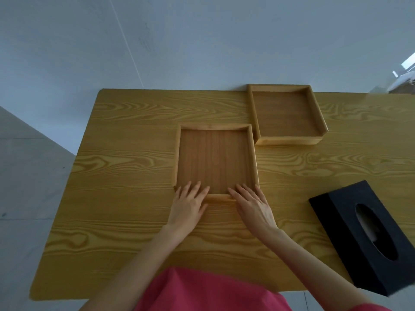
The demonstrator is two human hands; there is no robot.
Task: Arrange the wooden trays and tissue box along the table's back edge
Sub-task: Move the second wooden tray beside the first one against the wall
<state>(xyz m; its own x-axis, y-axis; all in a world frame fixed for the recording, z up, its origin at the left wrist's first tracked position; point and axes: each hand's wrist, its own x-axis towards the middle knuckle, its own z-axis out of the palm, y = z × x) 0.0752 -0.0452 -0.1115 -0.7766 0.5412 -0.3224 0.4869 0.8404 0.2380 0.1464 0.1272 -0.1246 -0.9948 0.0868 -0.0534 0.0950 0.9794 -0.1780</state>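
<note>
A shallow wooden tray (215, 158) lies in the middle of the wooden table (125, 176). My left hand (189, 205) and my right hand (252, 205) rest flat on its near rim, fingers apart and stretched onto the tray floor. A deeper wooden tray (286, 115) stands at the table's back edge against the wall, just right of the shallow one and almost touching its far right corner. A black tissue box (368, 239) lies at an angle at the near right, apart from both hands.
A pale wall (202, 41) runs right behind the table's back edge. The floor (27, 176) shows to the left of the table. A white object (404, 81) sits past the far right corner. My pink top (202, 292) fills the bottom.
</note>
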